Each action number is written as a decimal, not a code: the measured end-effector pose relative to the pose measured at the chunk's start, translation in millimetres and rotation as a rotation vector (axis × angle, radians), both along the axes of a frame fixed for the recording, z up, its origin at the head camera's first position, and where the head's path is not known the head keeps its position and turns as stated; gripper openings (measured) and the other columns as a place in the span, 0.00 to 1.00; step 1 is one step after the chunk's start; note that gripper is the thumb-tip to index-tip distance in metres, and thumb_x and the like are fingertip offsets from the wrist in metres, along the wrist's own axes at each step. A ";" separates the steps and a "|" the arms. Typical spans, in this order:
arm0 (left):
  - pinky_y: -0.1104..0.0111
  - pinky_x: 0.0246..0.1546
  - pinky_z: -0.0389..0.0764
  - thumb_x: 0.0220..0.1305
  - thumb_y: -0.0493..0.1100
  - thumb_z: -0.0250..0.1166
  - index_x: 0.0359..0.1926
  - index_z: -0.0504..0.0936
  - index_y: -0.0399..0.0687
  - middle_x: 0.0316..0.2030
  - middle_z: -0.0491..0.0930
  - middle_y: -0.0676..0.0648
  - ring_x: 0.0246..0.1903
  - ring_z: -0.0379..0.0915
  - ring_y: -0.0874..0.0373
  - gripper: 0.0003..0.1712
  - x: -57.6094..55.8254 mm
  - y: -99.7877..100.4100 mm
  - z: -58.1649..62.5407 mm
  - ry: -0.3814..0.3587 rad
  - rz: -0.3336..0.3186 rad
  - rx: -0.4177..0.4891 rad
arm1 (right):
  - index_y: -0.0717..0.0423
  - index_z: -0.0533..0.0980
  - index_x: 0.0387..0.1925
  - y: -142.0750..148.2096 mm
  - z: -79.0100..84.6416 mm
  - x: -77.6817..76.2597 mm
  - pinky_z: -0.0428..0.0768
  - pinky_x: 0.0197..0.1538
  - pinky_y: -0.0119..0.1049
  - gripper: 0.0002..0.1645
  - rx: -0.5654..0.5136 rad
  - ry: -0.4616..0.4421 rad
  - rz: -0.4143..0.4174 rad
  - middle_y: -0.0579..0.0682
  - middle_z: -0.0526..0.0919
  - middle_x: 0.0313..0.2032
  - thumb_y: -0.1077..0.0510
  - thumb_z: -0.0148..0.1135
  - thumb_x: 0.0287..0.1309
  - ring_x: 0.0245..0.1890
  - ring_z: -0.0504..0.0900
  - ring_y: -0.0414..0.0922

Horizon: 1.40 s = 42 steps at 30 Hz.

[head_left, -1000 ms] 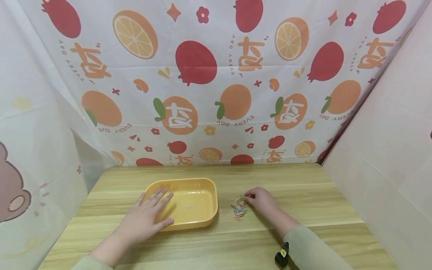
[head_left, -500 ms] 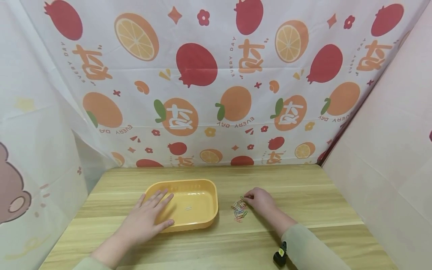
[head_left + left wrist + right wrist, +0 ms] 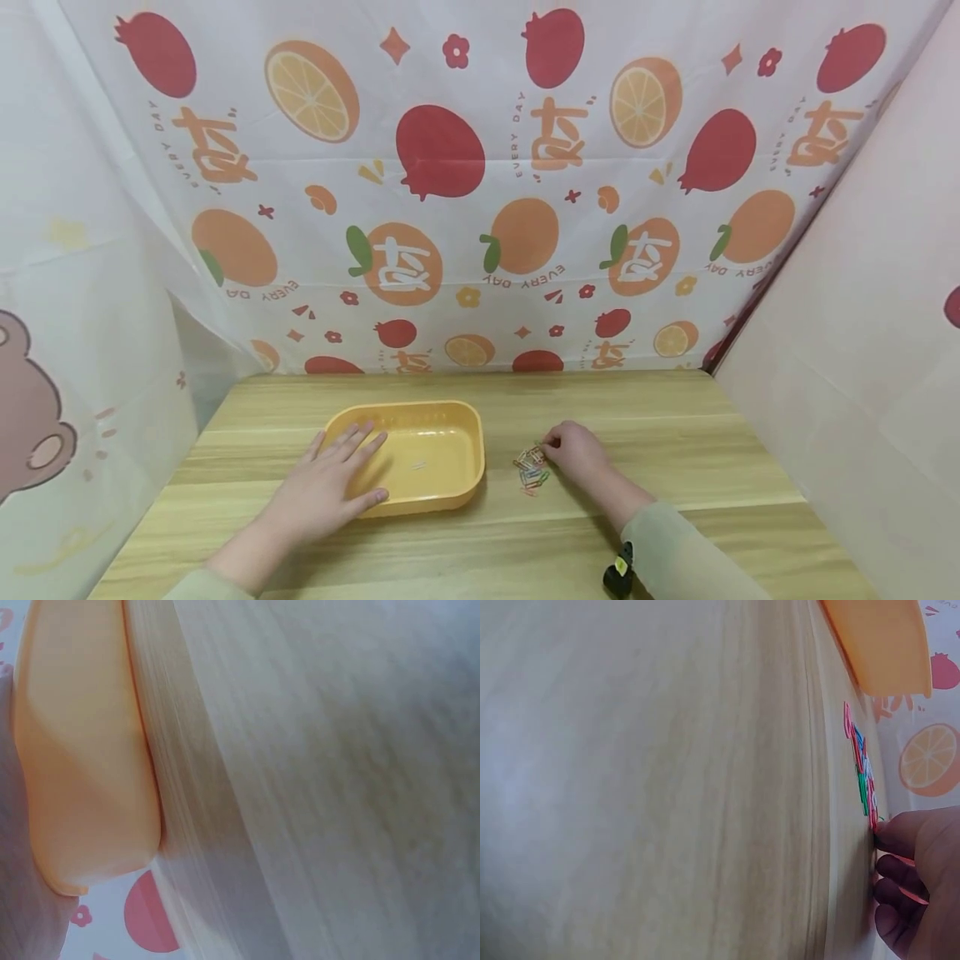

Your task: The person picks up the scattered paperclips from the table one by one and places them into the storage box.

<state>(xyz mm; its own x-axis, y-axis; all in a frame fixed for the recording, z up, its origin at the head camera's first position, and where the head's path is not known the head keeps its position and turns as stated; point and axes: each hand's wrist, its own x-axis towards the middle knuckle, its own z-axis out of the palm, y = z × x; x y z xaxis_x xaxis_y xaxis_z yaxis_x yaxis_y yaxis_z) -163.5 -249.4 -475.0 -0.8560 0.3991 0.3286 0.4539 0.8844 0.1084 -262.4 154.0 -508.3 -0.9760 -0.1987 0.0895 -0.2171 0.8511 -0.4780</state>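
In the head view, my left hand [image 3: 318, 487] lies spread over the left side of a yellow plastic tray [image 3: 450, 502], fingers straight over its rim. A couple of pale paper clips [image 3: 417, 466] lie on the tray's floor. Right of the tray is a small heap of coloured paper clips [image 3: 532, 476]. My right hand [image 3: 579, 452] is at the heap's far right edge, thumb and fingertips pinching a clip there, mostly hidden by the fingers. In the right wrist view, the thumb [image 3: 900, 831] meets the row of clips [image 3: 863, 772], and the other fingers are curled.
The wood-grain table [image 3: 480, 554] carries the tray and the clips. A fruit-printed cloth [image 3: 480, 242] hangs behind its far edge, with pale cloths at both sides. A black device [image 3: 618, 571] with a yellow mark sits at the right sleeve's cuff.
The head view has tilted slightly, so the scene sits a little lower. The right fingertips have shifted very slightly at the heap's edge. The left hand stays on the tray.
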 end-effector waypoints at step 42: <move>0.52 0.74 0.26 0.64 0.70 0.59 0.75 0.63 0.54 0.74 0.58 0.43 0.72 0.53 0.40 0.45 -3.9 -0.4 -0.9 -0.015 -0.002 -0.014 | 0.47 0.86 0.33 8.1 10.1 -11.6 0.81 0.40 0.40 0.03 -0.267 -0.024 -0.070 0.42 0.84 0.34 0.54 0.69 0.60 0.34 0.79 0.39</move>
